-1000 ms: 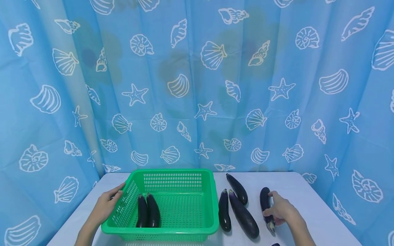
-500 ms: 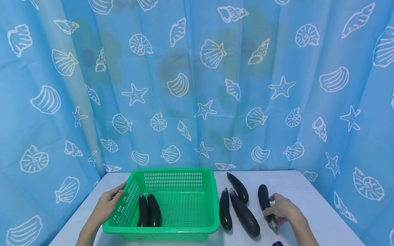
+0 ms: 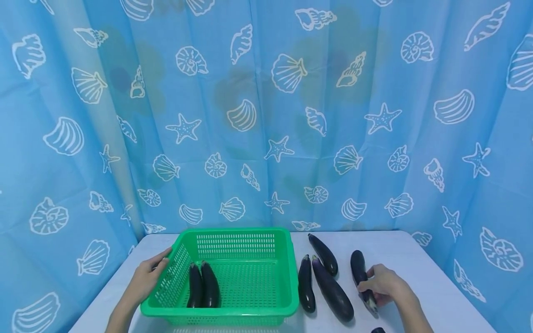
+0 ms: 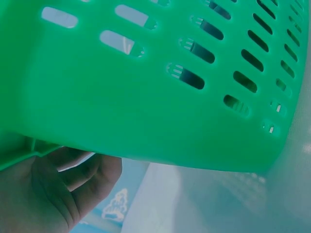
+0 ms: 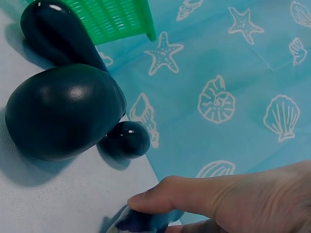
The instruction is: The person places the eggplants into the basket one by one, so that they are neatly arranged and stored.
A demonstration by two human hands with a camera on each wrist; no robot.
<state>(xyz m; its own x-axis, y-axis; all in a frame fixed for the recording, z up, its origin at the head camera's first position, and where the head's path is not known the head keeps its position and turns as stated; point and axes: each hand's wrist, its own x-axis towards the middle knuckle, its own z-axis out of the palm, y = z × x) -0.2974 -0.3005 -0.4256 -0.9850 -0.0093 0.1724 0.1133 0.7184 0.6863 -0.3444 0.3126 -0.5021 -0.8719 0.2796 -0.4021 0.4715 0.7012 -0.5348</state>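
A green plastic basket (image 3: 218, 312) stands on the table, with two dark purple eggplants (image 3: 211, 286) side by side in its left part. My left hand (image 3: 146, 276) grips the basket's left rim; in the left wrist view its fingers (image 4: 92, 182) curl at the rim's edge. Right of the basket, my right hand (image 3: 386, 283) holds an eggplant (image 3: 357, 264) between thumb and fingers near the stem end. That eggplant lies at a slant, stem toward me. The right wrist view catches only its stem end, under the thumb (image 5: 150, 199).
Between basket and right hand lie a slim eggplant (image 3: 306, 289), a thick one (image 3: 334, 293) and another (image 3: 324, 255) behind them. A dark rounded end (image 3: 378, 330) shows at the bottom frame edge. Blue shell-print curtains (image 3: 266, 115) enclose the white table (image 3: 410, 252).
The held eggplant and my right hand have shifted very slightly, with the eggplant's far end turned a little. My left hand stays on the rim. The whole head view drifts slightly.
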